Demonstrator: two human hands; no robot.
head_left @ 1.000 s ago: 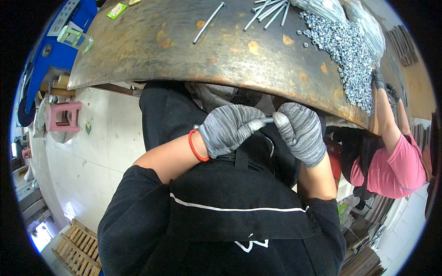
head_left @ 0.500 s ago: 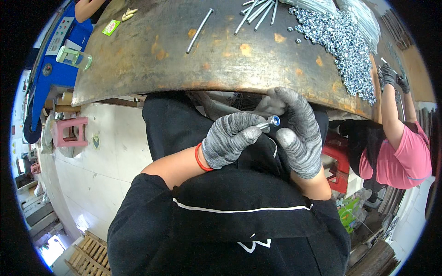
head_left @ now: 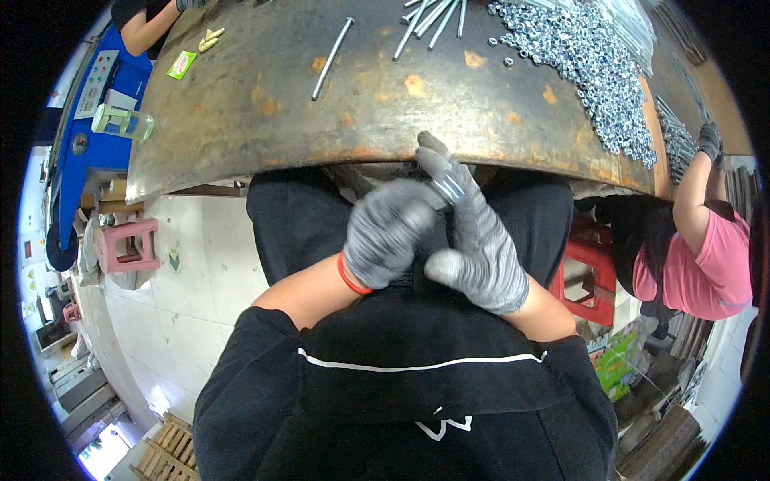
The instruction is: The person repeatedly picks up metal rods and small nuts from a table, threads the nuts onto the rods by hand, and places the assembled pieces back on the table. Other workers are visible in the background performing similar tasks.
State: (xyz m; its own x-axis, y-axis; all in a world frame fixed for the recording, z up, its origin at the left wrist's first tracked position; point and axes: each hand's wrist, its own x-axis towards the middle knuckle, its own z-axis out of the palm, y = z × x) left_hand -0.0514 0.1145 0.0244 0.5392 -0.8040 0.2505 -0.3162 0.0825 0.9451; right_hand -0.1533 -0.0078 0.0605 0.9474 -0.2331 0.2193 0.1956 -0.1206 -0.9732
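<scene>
Over my lap, just off the table's near edge, my gloved left hand (head_left: 391, 232) is closed around a long metal bolt. The nut (head_left: 448, 191) on the bolt's end sticks out past my fingers, smeared by motion; the shank is hidden in the fist. My gloved right hand (head_left: 481, 248) is open, fingers stretched out together and thumb apart, its palm side against or very close to the nut. On the metal-topped table (head_left: 265, 136) lies a single long bolt (head_left: 332, 60). More long bolts (head_left: 433, 24) lie at the far middle, left of a big heap of nuts (head_left: 605, 88).
Clear plastic bags (head_left: 630, 36) lie behind the nuts. A co-worker in pink (head_left: 706, 256) handles rods (head_left: 676, 136) at the right; another person's arm (head_left: 148, 28) shows at the far left. A pink stool (head_left: 128, 246) and a red stool (head_left: 589, 276) stand beside me.
My right hand has moved left and its outstretched fingers now meet the nut end of the bolt. My left hand keeps its grip and is now blurred. The view has shifted slightly.
</scene>
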